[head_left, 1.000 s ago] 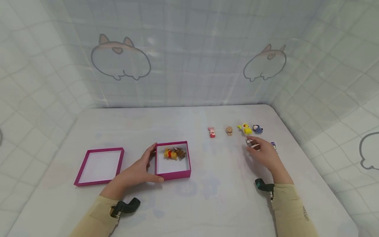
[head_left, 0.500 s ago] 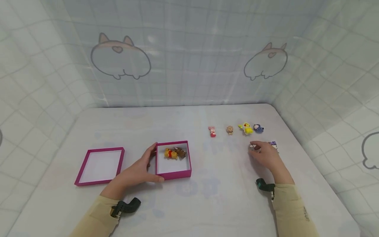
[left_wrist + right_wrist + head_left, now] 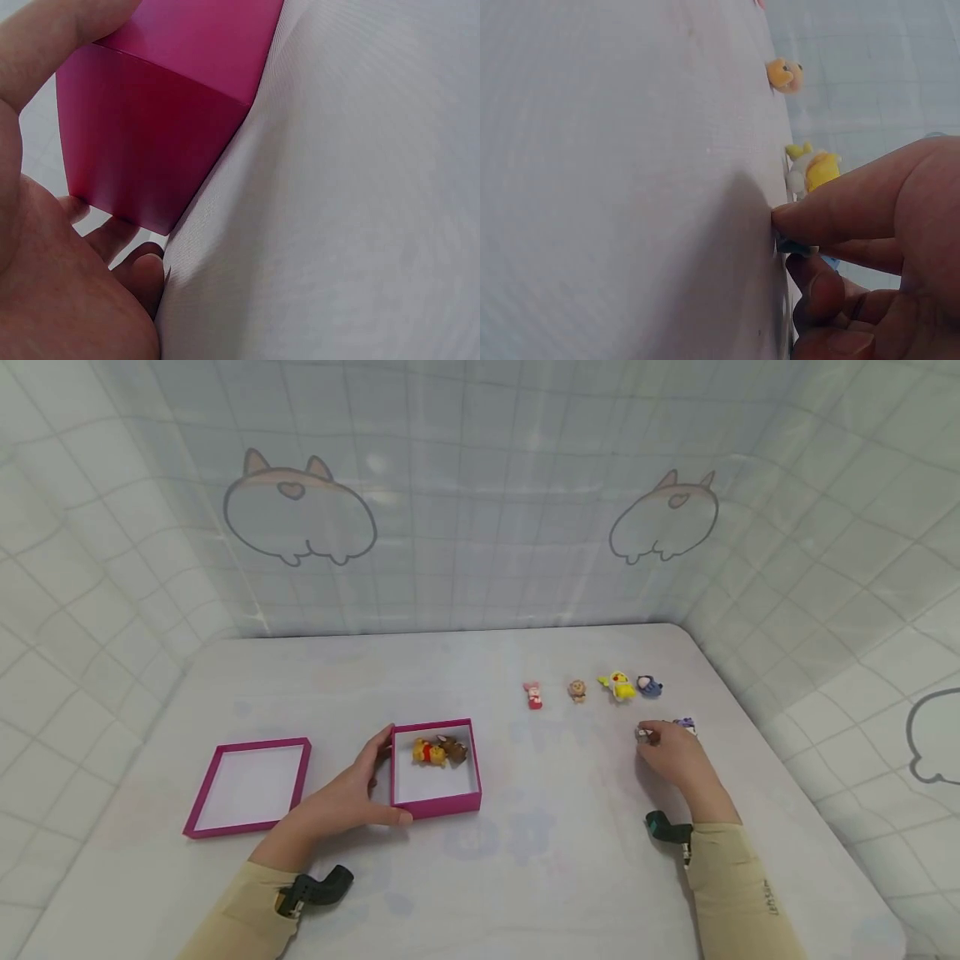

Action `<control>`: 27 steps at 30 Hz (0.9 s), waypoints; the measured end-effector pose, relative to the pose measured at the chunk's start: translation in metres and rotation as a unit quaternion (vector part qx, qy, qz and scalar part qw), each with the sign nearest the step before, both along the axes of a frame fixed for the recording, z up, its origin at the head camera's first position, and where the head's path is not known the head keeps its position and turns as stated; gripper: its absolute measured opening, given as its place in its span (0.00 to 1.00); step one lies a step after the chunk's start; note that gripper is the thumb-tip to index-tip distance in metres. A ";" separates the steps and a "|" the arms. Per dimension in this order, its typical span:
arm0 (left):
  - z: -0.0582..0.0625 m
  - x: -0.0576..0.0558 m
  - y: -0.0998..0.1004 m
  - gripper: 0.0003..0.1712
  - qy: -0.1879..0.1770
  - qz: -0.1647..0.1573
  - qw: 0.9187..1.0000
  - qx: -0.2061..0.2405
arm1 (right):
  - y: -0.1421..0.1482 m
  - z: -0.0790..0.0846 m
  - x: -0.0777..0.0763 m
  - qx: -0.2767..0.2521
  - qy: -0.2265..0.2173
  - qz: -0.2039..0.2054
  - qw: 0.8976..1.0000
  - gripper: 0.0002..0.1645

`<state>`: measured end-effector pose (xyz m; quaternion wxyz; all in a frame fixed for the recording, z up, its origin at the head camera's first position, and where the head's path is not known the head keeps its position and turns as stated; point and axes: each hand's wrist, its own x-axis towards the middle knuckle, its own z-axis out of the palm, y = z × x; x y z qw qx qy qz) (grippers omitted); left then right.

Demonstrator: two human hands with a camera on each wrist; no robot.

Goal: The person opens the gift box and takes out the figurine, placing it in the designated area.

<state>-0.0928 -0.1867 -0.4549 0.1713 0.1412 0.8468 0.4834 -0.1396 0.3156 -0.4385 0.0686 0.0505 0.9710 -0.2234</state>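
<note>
My left hand (image 3: 341, 797) holds the open magenta box (image 3: 448, 805) at its left side, thumb at the near wall, fingers towards the far corner. In the left wrist view the box's magenta outer walls (image 3: 150, 120) stand between thumb and fingers. Inside lie a yellow bear figurine in a red shirt (image 3: 427, 752) and a brown figurine (image 3: 453, 749). At the right of the table, my right hand (image 3: 673, 756) pinches a small grey-and-white figurine (image 3: 642, 734), mostly hidden by the fingers. A purple-and-white figurine (image 3: 686, 724) shows partly behind that hand.
The magenta-rimmed lid (image 3: 303, 777) lies left of the box. Along the back right lie a pink-and-red figurine (image 3: 533, 696), a tan lion-like one (image 3: 577, 691), a yellow one (image 3: 619, 687) and a blue one (image 3: 649, 686). A patterned curtain (image 3: 480, 527) stands behind the table.
My right hand has moved slightly right and nearer to me, bringing the grey-and-white figurine down at the table. The left hand and box stay in place.
</note>
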 end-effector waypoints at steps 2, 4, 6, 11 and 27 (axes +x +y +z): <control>0.000 0.000 0.000 0.76 0.000 0.000 1.000 -0.001 | 0.001 -0.001 0.000 0.002 0.001 0.001 1.000 0.29; 0.000 0.000 0.000 0.76 -0.001 0.000 1.000 -0.001 | 0.003 -0.002 0.000 0.004 0.003 0.002 1.000 0.30; 0.000 0.001 0.000 0.76 -0.001 -0.001 1.000 -0.001 | 0.003 -0.002 0.000 0.004 0.003 0.004 1.000 0.31; -0.003 0.000 -0.001 0.76 0.001 -0.003 1.000 -0.001 | 0.004 0.000 0.001 0.003 0.003 0.007 1.000 0.34; -0.001 0.000 0.000 0.76 0.001 0.002 1.000 -0.006 | 0.000 0.009 0.004 -0.011 0.030 -0.003 0.999 0.39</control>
